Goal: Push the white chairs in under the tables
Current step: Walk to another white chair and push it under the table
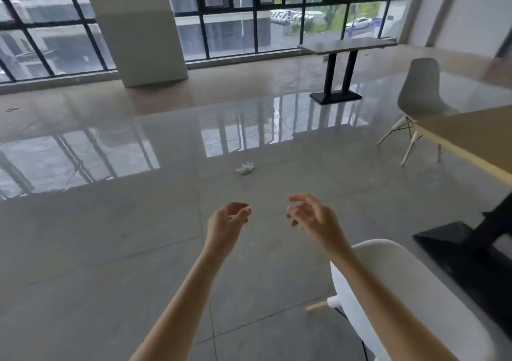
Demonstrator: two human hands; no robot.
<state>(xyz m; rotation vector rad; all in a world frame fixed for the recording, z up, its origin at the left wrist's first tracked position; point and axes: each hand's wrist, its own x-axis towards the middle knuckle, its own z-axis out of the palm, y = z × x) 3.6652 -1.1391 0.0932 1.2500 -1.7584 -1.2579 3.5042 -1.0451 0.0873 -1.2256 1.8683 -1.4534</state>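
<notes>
A white chair point(410, 299) stands at the bottom right, its curved back under my right forearm, beside the wooden table point(471, 136) at the right edge. My right hand point(313, 216) and my left hand point(227, 219) hover over the bare floor ahead of that chair, fingers loosely curled and apart, holding nothing. A second white chair point(421, 92) stands further off at the table's far end, its seat partly hidden by the tabletop. Another table point(346, 44) stands by the windows.
The near table's black pedestal base point(454, 244) sits on the floor at right. A crumpled white scrap point(245, 168) lies on the glossy tiled floor. A square pillar point(138, 28) and tall windows close the far side.
</notes>
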